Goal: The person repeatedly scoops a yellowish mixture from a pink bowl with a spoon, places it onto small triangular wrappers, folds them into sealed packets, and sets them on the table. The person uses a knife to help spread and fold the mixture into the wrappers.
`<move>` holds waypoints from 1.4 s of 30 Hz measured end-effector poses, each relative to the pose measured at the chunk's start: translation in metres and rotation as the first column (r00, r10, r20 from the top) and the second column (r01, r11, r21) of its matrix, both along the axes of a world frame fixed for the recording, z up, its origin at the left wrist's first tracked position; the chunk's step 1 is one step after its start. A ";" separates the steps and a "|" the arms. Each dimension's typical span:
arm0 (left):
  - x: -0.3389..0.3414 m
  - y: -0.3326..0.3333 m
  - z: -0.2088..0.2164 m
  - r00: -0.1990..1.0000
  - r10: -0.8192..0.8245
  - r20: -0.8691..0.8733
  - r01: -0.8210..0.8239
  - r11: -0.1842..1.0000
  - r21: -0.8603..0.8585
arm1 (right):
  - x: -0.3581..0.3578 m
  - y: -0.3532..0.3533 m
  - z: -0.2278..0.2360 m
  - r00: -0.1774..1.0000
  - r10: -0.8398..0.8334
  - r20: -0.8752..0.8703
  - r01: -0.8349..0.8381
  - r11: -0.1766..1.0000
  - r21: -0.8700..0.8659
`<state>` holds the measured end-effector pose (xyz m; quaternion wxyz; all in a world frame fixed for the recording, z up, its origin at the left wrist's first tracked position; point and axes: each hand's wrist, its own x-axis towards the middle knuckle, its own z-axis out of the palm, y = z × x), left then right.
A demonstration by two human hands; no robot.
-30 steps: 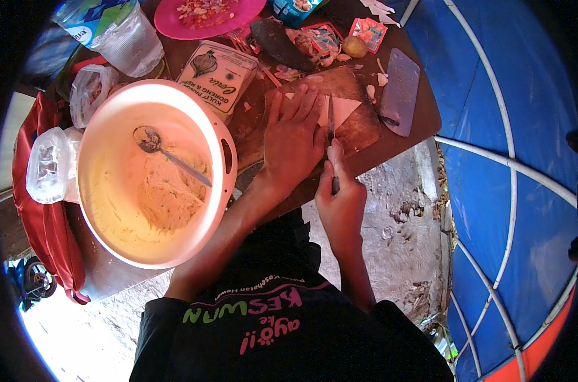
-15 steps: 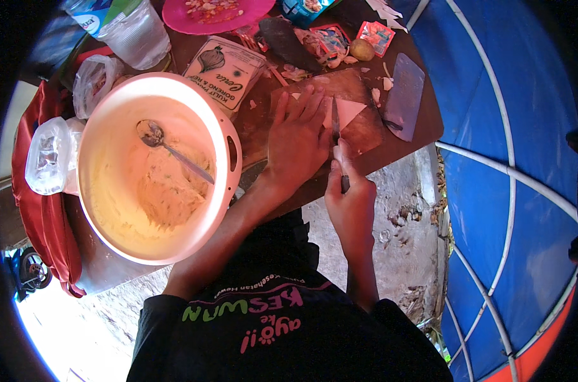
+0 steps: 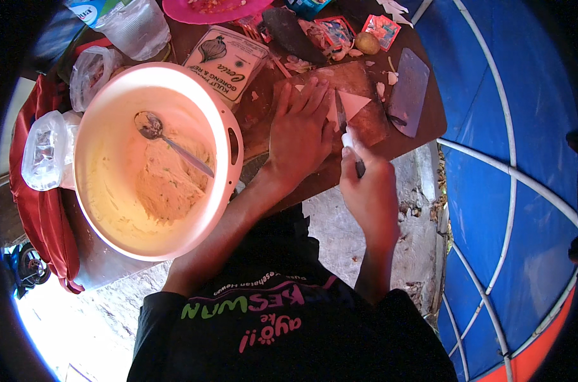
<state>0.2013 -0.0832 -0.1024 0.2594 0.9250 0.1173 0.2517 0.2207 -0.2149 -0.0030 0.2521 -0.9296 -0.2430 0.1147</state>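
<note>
My left hand (image 3: 298, 140) lies flat on a brown wooden board (image 3: 370, 121), fingers stretched out, pressing on a thin pale wrapper sheet (image 3: 354, 106). Part of the sheet is hidden beneath the fingers; a pointed corner sticks out to the right. My right hand (image 3: 373, 181) grips a small knife (image 3: 341, 113) by its handle. The blade points away from me and lies against the sheet, just right of my left fingertips. To the left stands a big white bowl (image 3: 85, 213) with a pale, flecked mixture (image 3: 164, 191) and a metal spoon (image 3: 184, 153) in it.
Beyond the bowl lies a printed packet (image 3: 230, 63). A pink plate (image 3: 215, 16), red sachets (image 3: 382, 32) and a small round brown thing (image 3: 367, 43) sit at the far side. A flat greyish blade-like piece (image 3: 410, 92) lies right of the board, near the table edge.
My right hand has shifted a little to the right with the knife, whose blade is now more slanted. My left hand still presses on the sheet.
</note>
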 end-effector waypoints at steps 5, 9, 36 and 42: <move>0.000 0.000 -0.001 1.000 0.011 0.014 -0.011 1.000 0.005 | -0.017 0.001 -0.045 0.977 -0.032 0.211 -0.009 0.982 0.189; 0.001 -0.001 -0.002 1.000 0.010 -0.004 -0.010 1.000 0.021 | -0.029 -0.005 -0.066 0.967 -0.083 0.241 0.035 0.980 0.197; 0.001 0.000 -0.002 1.000 0.010 0.017 -0.011 0.999 0.043 | -0.001 -0.006 -0.021 0.997 0.018 0.070 -0.019 1.000 0.003; -0.003 0.001 0.001 1.000 -0.005 0.021 0.003 0.996 0.085 | -0.006 -0.009 -0.043 0.972 0.048 0.229 -0.142 0.897 0.418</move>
